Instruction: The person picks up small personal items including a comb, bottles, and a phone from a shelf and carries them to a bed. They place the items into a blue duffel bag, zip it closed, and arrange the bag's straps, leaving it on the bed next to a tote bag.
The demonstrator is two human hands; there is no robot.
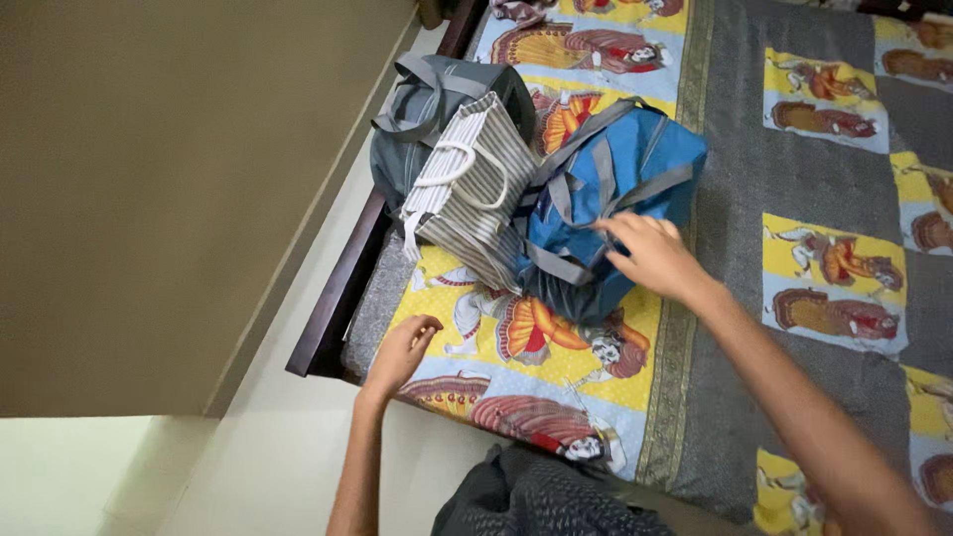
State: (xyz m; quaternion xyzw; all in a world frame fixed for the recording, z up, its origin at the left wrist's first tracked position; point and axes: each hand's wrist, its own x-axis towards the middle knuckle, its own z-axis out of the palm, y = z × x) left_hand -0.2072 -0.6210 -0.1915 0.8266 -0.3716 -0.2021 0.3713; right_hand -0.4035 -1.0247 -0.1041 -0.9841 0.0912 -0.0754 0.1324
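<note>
Blue fabric bag (615, 189) lies on the patterned bedspread (794, 328), right hand (650, 256) spread open with fingertips on its grey straps (596, 179)—a firm pinch on one strap would likely lift it cleanly. Left hand (402, 349) rests loosely curled, empty, at the bed edge. Beyond the fingers, a striped bag (476, 194) and grey bag (437, 109) crowd close.

Right forearm (824, 427) cut off by bottom edge. Grey duffel bag (437, 109) partly hidden behind striped tote bag (476, 189). Bed cover (735, 199) cropped at top and right. Blurred throughout.
</note>
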